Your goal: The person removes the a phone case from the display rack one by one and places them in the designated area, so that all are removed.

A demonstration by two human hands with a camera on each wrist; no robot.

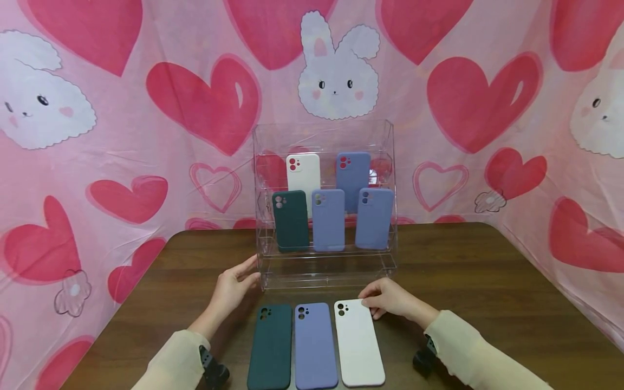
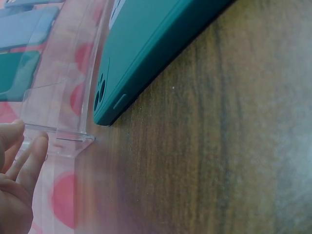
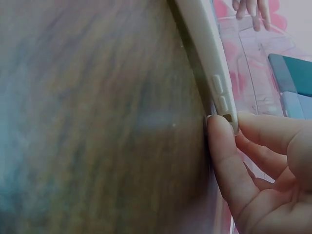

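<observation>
Pinching the white case (image 1: 359, 346) in front of the rack (image 1: 326, 281), the right hand (image 1: 391, 298) is over a brown wood-grained table (image 1: 468, 271), the left hand (image 1: 230, 290), fingers extended, at the rack's left side, pink heart-and-rabbit cloth (image 1: 166, 146) behind.

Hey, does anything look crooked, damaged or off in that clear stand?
Slightly crooked, yes: in the clear stand's lower row of phone cases, the dark green case tips left at its top and the right-hand blue case tips right, while the middle blue case stands straight. I see no damage.
</observation>
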